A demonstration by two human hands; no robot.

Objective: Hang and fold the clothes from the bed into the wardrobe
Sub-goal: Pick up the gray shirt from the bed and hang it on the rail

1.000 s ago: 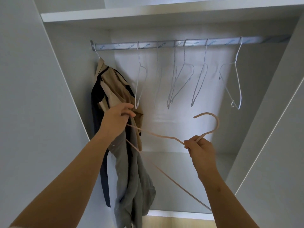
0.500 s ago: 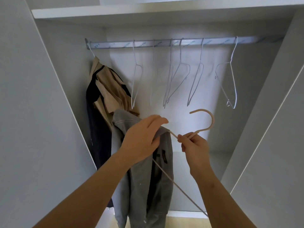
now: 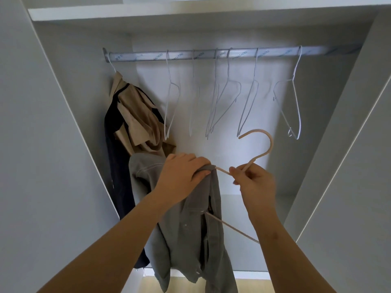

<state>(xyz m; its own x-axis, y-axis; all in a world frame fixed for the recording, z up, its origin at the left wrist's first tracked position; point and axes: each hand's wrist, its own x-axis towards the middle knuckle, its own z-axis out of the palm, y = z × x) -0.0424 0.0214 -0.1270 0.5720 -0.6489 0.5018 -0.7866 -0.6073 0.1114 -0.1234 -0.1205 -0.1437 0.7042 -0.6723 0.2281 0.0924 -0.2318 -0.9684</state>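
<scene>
A grey shirt [image 3: 190, 229] hangs draped over one arm of a pink hanger [image 3: 262, 149], held up in front of the open wardrobe. My left hand [image 3: 182, 176] grips the shirt's shoulder where it sits on the hanger arm. My right hand [image 3: 254, 182] pinches the hanger's neck just below its hook. The hook points up and left, below the metal rail [image 3: 211, 55] and not touching it. The hanger's lower bar [image 3: 232, 228] sticks out to the right of the shirt.
A beige and dark navy garment [image 3: 131, 123] hangs at the rail's left end. Several bare white wire hangers [image 3: 224, 98] hang along the rail. A white shelf [image 3: 148, 12] runs above. Wardrobe side panels [image 3: 330, 144] close in left and right.
My left hand has pulled the grey shirt's shoulder rightward along the hanger arm toward the neck. My right hand has kept its hold on the neck, and the view has tilted down slightly.
</scene>
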